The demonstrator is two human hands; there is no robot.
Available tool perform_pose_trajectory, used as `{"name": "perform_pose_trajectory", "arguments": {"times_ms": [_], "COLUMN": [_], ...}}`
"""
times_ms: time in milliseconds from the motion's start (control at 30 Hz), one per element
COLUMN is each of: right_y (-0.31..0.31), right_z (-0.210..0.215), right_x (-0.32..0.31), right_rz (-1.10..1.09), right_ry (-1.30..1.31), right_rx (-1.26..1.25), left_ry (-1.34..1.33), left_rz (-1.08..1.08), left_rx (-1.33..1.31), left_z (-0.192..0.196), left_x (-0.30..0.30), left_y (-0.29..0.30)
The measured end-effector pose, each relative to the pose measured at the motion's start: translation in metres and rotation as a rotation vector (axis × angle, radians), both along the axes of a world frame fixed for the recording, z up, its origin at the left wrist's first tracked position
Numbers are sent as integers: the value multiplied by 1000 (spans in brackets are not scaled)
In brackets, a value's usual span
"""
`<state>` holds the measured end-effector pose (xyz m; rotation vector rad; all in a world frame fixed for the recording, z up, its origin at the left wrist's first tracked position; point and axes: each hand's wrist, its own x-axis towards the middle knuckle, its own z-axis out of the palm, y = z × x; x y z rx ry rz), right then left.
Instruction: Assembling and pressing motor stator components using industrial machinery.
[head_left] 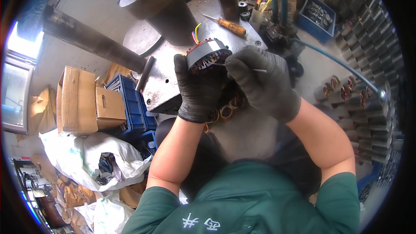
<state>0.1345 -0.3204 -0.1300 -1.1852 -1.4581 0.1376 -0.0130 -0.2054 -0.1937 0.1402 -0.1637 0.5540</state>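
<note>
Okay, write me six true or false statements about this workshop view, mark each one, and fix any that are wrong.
1. The left hand holds a metal ring part. True.
2. Both hands are bare. False: they wear dark gloves.
3. A wooden-handled tool lies on the metal plate. True.
4. The wires rising from the ring part are all green. False: a yellow wire shows among them.
5. The right hand holds a thin rod. True.
6. The large white sack is at the picture's right. False: the sack lies on the left.
</note>
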Motion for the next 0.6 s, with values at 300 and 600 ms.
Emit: {"name": "perform_pose_trajectory", "arguments": {"times_ms": [300, 600], "right_y": [-1, -15], "right_z": [-2, 15], "right_x": [1, 12], "right_rz": [-19, 77], "right_ry": [-49, -53], "right_rx": [-18, -181], "left_ry": [168, 586], "left_rz": [68, 348], "left_rx": [156, 200], "left_z": [-7, 3], "left_x": [1, 9], "left_y": [-1, 0]}}
